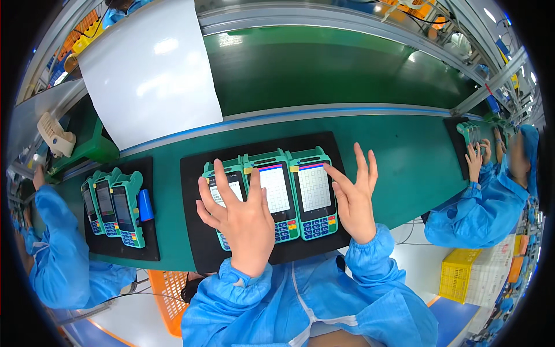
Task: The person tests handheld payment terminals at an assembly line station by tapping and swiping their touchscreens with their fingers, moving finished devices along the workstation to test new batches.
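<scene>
Three green payment terminals lie side by side on a black mat (192,231) in front of me, screens up. My left hand (245,228) is spread over the left terminal (236,187) and the near side of the middle terminal (278,194), partly hiding both. Its fingers are apart and hold nothing; whether a fingertip touches a screen I cannot tell. The right terminal (315,194) shows a grid under a coloured bar, as the middle one does. At that screen's upper right corner is the index fingertip of my right hand (358,205), whose other fingers are stretched out, holding nothing.
To the left, several similar terminals (122,208) and a blue cylinder (145,205) lie on another mat beside a person in blue (63,248). At right another person (477,214) handles terminals. A white sheet (153,75) hangs at the back; an orange crate (167,295) stands below.
</scene>
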`<action>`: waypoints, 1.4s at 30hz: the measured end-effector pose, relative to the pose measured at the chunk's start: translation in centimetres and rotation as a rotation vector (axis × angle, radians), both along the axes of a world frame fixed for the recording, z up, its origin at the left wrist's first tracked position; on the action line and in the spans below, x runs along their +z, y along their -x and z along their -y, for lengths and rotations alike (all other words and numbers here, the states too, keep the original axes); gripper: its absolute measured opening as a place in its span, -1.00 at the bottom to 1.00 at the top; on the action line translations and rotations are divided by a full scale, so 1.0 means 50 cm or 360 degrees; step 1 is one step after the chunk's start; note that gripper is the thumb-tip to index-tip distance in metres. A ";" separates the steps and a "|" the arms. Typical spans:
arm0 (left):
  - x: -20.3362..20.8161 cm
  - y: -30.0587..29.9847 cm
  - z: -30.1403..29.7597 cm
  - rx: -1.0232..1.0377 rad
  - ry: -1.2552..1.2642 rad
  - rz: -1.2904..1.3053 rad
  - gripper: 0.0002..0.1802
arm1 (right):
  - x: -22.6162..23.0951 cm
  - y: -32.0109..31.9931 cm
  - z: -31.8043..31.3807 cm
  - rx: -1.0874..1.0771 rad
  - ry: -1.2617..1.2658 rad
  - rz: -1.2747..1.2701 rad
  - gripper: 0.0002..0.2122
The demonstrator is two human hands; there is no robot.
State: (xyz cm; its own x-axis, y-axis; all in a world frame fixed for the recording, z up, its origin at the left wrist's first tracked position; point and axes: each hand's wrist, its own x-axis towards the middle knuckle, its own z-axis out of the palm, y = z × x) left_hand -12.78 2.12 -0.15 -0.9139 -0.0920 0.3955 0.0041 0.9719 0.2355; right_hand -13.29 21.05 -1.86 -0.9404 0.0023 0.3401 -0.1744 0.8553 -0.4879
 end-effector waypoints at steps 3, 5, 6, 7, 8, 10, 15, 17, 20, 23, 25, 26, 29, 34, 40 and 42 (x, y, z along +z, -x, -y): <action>-0.008 -0.029 0.001 -0.0022 0.0020 0.0069 -0.67 | -0.002 -0.029 -0.002 0.0025 -0.0016 0.0050 -0.61; -0.012 -0.063 0.005 -0.0031 0.0044 0.0161 -0.65 | -0.002 -0.060 -0.004 0.0035 -0.0048 0.0116 -0.60; -0.017 -0.080 0.009 -0.0045 0.0064 0.0189 -0.64 | -0.002 -0.076 -0.004 0.0032 -0.0034 0.0150 -0.60; -0.017 -0.094 0.012 -0.0049 0.0062 0.0197 -0.64 | -0.005 -0.090 -0.005 0.0028 -0.0036 0.0158 -0.60; -0.016 -0.108 0.013 -0.0067 0.0075 0.0224 -0.63 | -0.008 -0.104 -0.006 0.0019 -0.0052 0.0185 -0.60; -0.021 -0.123 0.017 -0.0112 0.0097 0.0229 -0.61 | -0.010 -0.123 -0.007 -0.0003 -0.0072 0.0224 -0.60; -0.021 -0.131 0.027 -0.0162 0.0104 0.0217 -0.61 | -0.008 -0.127 -0.008 -0.0014 -0.0067 0.0221 -0.61; -0.022 -0.131 0.030 -0.0172 0.0106 0.0213 -0.60 | -0.012 -0.124 -0.008 -0.0014 -0.0061 0.0204 -0.61; -0.028 -0.130 0.029 -0.0199 0.0089 0.0170 -0.59 | -0.019 -0.120 -0.003 -0.0003 -0.0050 0.0190 -0.63; -0.029 -0.122 0.015 -0.0223 0.0070 0.0195 -0.61 | -0.012 -0.116 0.013 0.0074 -0.0042 0.0182 -0.64; -0.035 -0.116 0.004 -0.0285 0.0050 0.0149 -0.62 | -0.011 -0.111 0.030 0.0130 -0.0046 0.0205 -0.64; -0.038 -0.112 -0.004 -0.0302 0.0064 0.0126 -0.63 | -0.009 -0.111 0.038 0.0158 -0.0059 0.0225 -0.64; -0.043 -0.104 -0.024 -0.0333 0.0045 0.0079 -0.67 | -0.009 -0.110 0.052 0.0206 -0.0070 0.0251 -0.64; -0.041 -0.098 -0.031 -0.0358 -0.0024 0.0072 -0.69 | -0.011 -0.091 0.060 0.0207 -0.0096 0.0225 -0.65; -0.020 -0.018 -0.056 -0.0292 -0.0065 -0.0036 -0.69 | 0.005 -0.006 0.069 0.0152 -0.0093 0.0060 -0.67; -0.019 0.012 -0.056 -0.0255 -0.0068 -0.0060 -0.68 | 0.002 0.013 0.067 0.0167 -0.0038 -0.0033 -0.66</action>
State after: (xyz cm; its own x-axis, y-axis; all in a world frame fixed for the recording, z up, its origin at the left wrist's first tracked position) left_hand -13.38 4.90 -1.10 -0.9027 0.0359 0.4287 0.1676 0.9471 0.2736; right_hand -13.94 17.68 -1.76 -0.9278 -0.1041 0.3581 -0.2734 0.8431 -0.4632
